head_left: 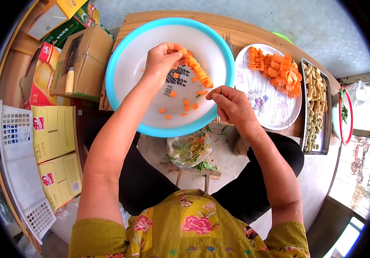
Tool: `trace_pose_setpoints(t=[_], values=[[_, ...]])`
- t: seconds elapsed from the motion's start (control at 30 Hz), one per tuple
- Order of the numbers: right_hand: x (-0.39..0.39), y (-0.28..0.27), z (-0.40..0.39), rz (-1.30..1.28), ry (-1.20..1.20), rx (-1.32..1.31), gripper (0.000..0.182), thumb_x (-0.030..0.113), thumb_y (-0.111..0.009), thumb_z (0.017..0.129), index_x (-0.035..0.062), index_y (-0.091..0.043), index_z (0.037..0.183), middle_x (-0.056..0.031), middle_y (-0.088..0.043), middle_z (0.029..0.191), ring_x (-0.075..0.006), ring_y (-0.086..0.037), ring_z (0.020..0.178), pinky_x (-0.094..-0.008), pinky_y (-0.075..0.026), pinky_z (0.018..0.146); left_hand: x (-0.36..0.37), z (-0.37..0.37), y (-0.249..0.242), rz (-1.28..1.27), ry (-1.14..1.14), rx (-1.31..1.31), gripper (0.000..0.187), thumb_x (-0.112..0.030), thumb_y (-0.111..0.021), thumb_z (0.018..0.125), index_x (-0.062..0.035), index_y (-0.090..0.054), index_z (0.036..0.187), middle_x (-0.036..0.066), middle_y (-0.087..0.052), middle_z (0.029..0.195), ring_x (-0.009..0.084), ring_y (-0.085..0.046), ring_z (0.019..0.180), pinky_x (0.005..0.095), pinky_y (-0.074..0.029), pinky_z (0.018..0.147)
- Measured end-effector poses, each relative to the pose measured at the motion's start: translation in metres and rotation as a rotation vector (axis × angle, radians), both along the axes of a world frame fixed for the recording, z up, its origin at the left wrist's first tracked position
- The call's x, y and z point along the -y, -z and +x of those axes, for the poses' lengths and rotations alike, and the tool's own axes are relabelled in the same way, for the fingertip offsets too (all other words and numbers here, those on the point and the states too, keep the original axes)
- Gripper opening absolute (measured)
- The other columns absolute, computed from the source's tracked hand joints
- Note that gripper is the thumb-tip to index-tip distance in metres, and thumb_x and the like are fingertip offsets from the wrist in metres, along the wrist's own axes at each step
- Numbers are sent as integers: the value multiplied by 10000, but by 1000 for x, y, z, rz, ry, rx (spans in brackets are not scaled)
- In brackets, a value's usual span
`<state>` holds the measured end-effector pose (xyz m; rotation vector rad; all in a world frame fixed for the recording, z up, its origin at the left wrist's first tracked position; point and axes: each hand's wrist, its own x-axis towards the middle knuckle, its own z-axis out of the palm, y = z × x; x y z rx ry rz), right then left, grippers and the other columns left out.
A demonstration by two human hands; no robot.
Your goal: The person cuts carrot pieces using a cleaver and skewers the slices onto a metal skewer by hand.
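Over the large white basin with a blue rim [115,71], both hands work on a skewer strung with thin orange carrot slices [197,71]. My left hand [161,60] is closed in a pinch around carrot slices at the skewer's far end. My right hand [233,105] pinches the thin skewer near its lower end, just below the stacked slices. Several loose carrot pieces [173,94] lie in the basin around a printed zebra pattern. To the right, an oval white plate [253,116] with purple flowers bears finished carrot skewers [279,71], their bare ends pointing toward me.
A metal tray [318,107] of pale skewered food stands right of the plate. Bare skewers [229,45] lie between basin and plate. Cardboard boxes [54,133] and a white plastic basket [19,150] stand at left. A bag of peelings [189,150] sits below the basin.
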<state>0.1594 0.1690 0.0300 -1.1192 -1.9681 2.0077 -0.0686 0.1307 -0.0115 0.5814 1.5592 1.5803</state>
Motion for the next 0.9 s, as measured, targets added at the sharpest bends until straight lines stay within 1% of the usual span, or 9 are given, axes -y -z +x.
trace_pose_setpoints(t=[0.1, 0.2, 0.27, 0.5, 0.6, 0.7, 0.8, 0.87, 0.9], values=[[0, 1, 0, 1, 5, -8, 224, 183, -519, 957, -6, -639, 957, 32, -438, 517, -43, -377, 447, -222, -305, 433, 0, 1, -1, 13, -27, -3, 105, 41, -575, 860, 51, -590, 963, 124, -645, 906, 187, -669, 827, 292, -597, 734], [1, 6, 0, 16, 12, -29, 209, 198, -514, 964, 33, -643, 961, 48, -415, 500, -27, -334, 415, -207, -254, 403, 1, 0, 3, 12, -8, 16, 105, 29, -584, 861, 35, -595, 966, 112, -647, 911, 174, -662, 811, 283, -596, 710], [2, 8, -1, 30, 16, -25, 210, 195, -514, 963, 31, -644, 957, 47, -416, 498, -27, -336, 416, -207, -258, 405, 1, -1, 9, -19, -5, 74, 104, 7, -593, 864, 11, -605, 968, 95, -649, 916, 163, -651, 795, 273, -590, 682], [4, 8, -3, 71, 43, -30, 217, 186, -513, 955, 14, -645, 955, 43, -418, 497, -30, -346, 429, -207, -272, 417, 4, 4, 13, -32, 0, 188, 109, -17, -586, 874, -11, -622, 977, 95, -653, 941, 169, -645, 805, 295, -572, 694], [1, 6, -3, 63, 35, -20, 220, 162, -507, 953, -14, -637, 934, 18, -466, 499, -53, -410, 426, -228, -322, 418, 3, 14, 12, -64, 30, 158, 141, -16, -576, 876, -9, -626, 1007, 96, -655, 960, 167, -648, 806, 289, -562, 693], [0, 7, -5, 59, 48, -42, 221, 159, -504, 952, -17, -636, 934, 21, -462, 503, -51, -404, 434, -226, -318, 425, 0, 9, 10, -30, 54, 79, 164, -16, -565, 875, -1, -627, 1027, 90, -655, 973, 164, -651, 804, 280, -553, 671], [-3, 6, -7, 52, 88, -52, 219, 155, -504, 953, -19, -637, 937, 22, -457, 506, -49, -389, 437, -224, -311, 430, -1, -1, 13, 6, -43, 86, 155, -24, -551, 881, 10, -636, 1006, 87, -662, 963, 156, -653, 796, 272, -543, 664], [-4, 2, -5, 42, 98, -66, 220, 154, -503, 953, -18, -638, 939, 22, -455, 507, -48, -385, 439, -222, -308, 432, -2, -14, 26, -107, -51, -121, 195, -53, -565, 866, -23, -641, 1043, 79, -654, 966, 163, -649, 852, 297, -544, 735], [-4, 1, -4, 33, 110, -80, 220, 154, -502, 953, -18, -639, 941, 22, -453, 509, -47, -381, 441, -220, -305, 434, 0, -17, 32, -107, -52, -123, 195, -53, -565, 866, -23, -641, 1043, 79, -654, 966, 163, -649, 852, 297, -544, 735]])
